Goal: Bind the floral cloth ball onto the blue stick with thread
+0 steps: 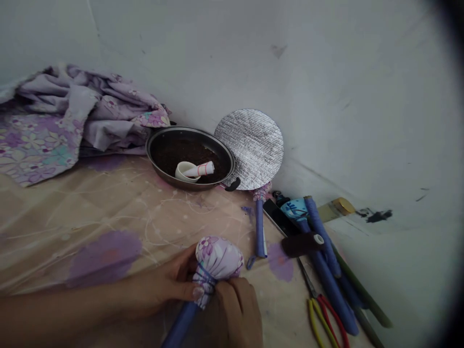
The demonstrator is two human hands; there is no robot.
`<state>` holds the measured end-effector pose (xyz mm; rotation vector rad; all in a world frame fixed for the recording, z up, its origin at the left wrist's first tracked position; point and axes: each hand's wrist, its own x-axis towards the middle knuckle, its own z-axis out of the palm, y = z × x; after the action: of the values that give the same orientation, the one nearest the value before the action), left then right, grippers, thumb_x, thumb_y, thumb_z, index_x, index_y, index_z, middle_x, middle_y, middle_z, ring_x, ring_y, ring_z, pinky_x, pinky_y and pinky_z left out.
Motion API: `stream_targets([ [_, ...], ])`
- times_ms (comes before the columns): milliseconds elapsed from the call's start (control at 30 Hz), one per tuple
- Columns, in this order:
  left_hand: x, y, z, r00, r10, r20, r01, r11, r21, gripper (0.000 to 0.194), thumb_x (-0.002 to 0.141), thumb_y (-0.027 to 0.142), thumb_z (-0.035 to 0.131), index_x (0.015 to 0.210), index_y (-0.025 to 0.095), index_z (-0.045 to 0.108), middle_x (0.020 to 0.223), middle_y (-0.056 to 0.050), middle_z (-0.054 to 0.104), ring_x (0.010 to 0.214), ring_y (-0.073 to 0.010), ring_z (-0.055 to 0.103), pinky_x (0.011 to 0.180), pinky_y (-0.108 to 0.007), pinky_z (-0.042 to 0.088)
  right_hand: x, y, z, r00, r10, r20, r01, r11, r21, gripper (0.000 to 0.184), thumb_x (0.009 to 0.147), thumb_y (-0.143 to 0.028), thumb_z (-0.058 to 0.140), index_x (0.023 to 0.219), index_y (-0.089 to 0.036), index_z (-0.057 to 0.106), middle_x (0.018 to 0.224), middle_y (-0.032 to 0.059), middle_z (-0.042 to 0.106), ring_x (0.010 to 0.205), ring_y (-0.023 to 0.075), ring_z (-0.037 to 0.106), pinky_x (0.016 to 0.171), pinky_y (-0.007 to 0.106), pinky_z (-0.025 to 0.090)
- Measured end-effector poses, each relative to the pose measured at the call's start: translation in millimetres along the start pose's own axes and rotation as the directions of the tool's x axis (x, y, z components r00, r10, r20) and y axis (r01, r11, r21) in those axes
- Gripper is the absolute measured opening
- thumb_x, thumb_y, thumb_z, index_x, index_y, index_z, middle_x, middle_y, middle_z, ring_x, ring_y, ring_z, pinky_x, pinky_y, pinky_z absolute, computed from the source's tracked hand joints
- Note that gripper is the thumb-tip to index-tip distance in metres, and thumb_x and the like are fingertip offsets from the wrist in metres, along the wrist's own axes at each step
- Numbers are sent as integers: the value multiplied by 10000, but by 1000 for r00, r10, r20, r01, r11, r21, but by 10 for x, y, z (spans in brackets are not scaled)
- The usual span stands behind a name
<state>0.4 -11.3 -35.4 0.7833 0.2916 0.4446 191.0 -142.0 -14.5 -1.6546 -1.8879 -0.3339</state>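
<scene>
A round bundle of white floral cloth (217, 261) sits on the end of a blue foam rod (180, 326), its gathered neck bound with blue cord. My left hand (168, 285) wraps the cloth from the left, with its fingertips at the bound neck. My right hand (237, 311) grips the lower side of the bundle and hides part of the neck. Both hands hold the bundle low over a floral-patterned sheet (105, 232).
A dark metal pan (190, 159) holds dark grounds, a white cup and a white tube. Behind it leans a foil disc on a blue handle (253, 150). Several blue foam rods (329, 290), a phone, dark tape and red-and-yellow-handled scissors (324, 319) lie right; crumpled floral cloth (94, 111) lies back left.
</scene>
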Motion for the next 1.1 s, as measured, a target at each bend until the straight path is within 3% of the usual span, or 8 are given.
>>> stream_targets([
  [133,-11,56,45,1000,-22,-11,22,999,-32,818,842,506,1132,1548,343,754,1441,-3,835,1414,-299,724,1200,-395,516,5,40,-27,994,8,108,-11,999,31,361,1034,-23,601,1143,-244,864,958,53,876,810,273,857,804,371,646],
  [233,-20,109,80,999,-29,-17,29,999,-35,768,839,505,1142,1499,341,783,1410,8,841,1398,-277,725,1197,-368,515,1,49,-36,992,19,128,-27,998,58,340,1006,-35,643,1143,-253,865,938,45,864,794,272,841,772,355,651],
  [467,-11,121,93,999,-51,-5,50,995,-88,651,820,398,1141,1392,342,835,1311,34,851,1312,-239,742,1125,-321,541,27,-62,14,996,92,-22,-86,976,199,390,1029,16,608,1257,-243,790,1058,76,855,931,262,866,872,318,694],
  [767,-29,173,160,993,-98,-62,94,994,-58,658,790,395,1146,1360,331,824,1358,29,850,1399,-269,734,1171,-337,544,104,-128,84,986,138,-95,-121,977,173,255,1208,-118,574,1114,-284,743,941,24,782,772,223,793,759,287,648],
  [1100,-11,59,65,998,-50,-31,48,996,-74,719,806,410,1152,1442,367,818,1388,12,861,1349,-272,762,1134,-351,576,118,60,-65,1000,1,-5,0,995,102,355,1306,-237,495,1118,-271,793,962,57,873,735,203,863,678,256,642],
])
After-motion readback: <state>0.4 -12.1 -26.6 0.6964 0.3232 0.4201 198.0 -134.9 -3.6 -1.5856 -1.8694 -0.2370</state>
